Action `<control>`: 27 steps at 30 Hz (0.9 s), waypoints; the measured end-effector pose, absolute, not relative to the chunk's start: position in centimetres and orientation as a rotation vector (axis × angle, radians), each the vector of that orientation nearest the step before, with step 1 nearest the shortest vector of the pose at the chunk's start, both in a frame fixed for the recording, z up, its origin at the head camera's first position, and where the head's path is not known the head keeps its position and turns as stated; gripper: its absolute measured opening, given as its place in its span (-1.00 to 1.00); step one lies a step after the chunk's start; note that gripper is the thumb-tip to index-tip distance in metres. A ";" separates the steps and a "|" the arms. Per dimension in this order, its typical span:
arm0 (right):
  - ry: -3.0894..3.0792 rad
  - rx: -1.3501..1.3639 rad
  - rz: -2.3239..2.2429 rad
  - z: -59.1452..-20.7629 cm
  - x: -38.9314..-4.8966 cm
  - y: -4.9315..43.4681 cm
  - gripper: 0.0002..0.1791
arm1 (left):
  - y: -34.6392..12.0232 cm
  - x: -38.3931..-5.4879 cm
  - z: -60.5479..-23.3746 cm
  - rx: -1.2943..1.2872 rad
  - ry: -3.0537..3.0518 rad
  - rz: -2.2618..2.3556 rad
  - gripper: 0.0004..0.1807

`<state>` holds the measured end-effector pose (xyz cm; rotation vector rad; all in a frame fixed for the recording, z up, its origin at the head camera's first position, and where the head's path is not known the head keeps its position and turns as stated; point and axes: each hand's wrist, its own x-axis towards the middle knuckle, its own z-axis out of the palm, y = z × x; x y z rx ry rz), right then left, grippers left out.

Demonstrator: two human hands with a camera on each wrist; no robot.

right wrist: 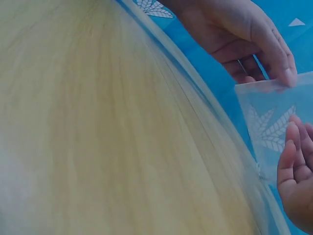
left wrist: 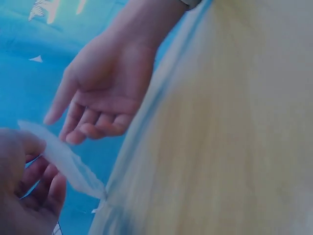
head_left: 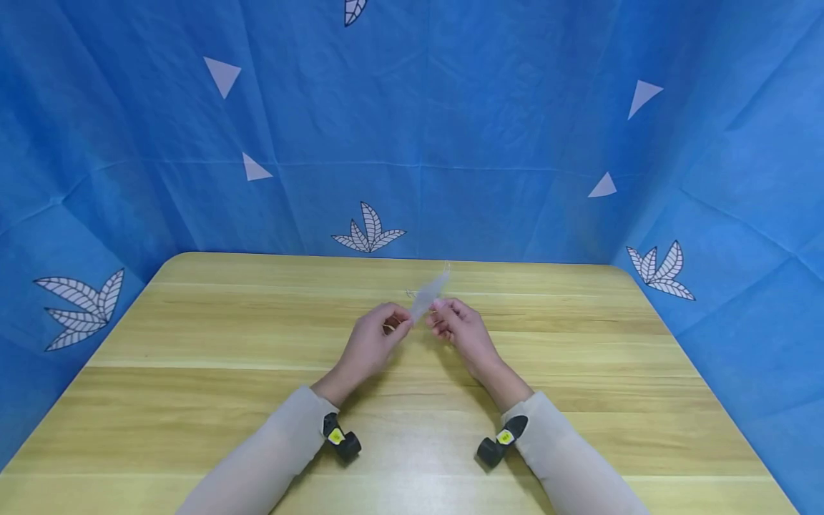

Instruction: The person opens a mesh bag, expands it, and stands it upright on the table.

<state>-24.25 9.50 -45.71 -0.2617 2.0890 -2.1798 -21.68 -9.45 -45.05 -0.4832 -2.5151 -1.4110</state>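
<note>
A small translucent whitish bag-like piece (head_left: 429, 292) is held up over the table, tilted away to the far right. Thin pale strands show at its far tip and beside it. My left hand (head_left: 373, 335) pinches its near edge between thumb and forefinger; the right wrist view shows that grip along the top edge of the see-through piece (right wrist: 266, 105). Close by on the other side is my right hand (head_left: 466, 332), its fingers loosely bent. In the left wrist view the right hand (left wrist: 110, 83) is apart from the piece (left wrist: 68, 159), holding nothing.
A light wood-grain table (head_left: 206, 415) with rounded far corners spreads under both arms. Blue cloth (head_left: 450, 107) with white leaf and triangle prints hangs behind it and along both sides. Black wrist cameras (head_left: 347, 445) are strapped over the pale sleeves.
</note>
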 end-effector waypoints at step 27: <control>2.376 -0.414 -1.993 -45.1 -23.8 9.0 -0.76 | -10.0 -22.5 -44.9 -0.340 -2.286 -2.228 -0.72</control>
